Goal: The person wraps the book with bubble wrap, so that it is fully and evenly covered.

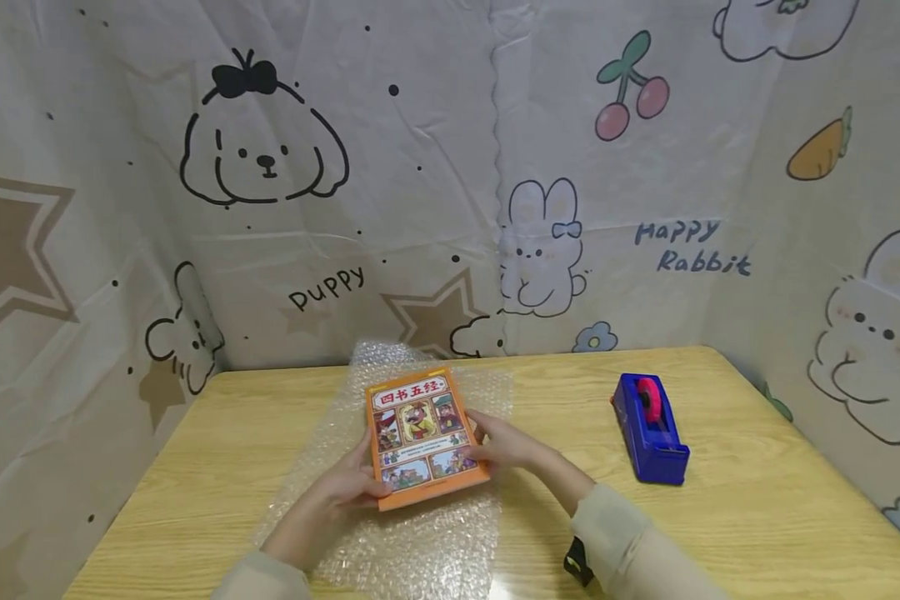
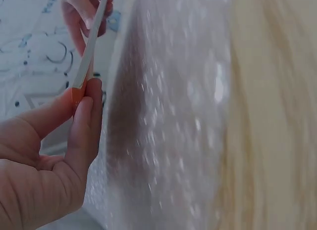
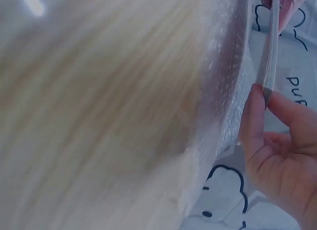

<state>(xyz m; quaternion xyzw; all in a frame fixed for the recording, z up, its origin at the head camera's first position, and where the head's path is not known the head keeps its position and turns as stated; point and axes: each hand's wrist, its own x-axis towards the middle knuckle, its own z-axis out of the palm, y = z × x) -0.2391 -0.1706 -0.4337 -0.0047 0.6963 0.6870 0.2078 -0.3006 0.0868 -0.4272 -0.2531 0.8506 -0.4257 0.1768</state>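
An orange book [image 1: 420, 437] with cartoon pictures and Chinese characters on its cover is held by both hands, front face up, above a sheet of bubble wrap [image 1: 427, 550]. My left hand [image 1: 348, 479] grips its lower left edge, thumb on the cover. Along the right edge, my right hand [image 1: 504, 442] pinches it the same way. Seen edge-on in the left wrist view, the book [image 2: 88, 62] sits between thumb and fingertips, raised over the bubble wrap [image 2: 173, 106]. The right wrist view shows the right hand [image 3: 280, 146] pinching a book corner.
A blue tape dispenser [image 1: 652, 437] with a pink-cored roll stands on the right of the wooden table [image 1: 195, 467]. Near the right forearm lies a small black object [image 1: 577, 562], partly covered by the sleeve. Printed cloth [image 1: 420, 167] hangs behind the table and along its sides.
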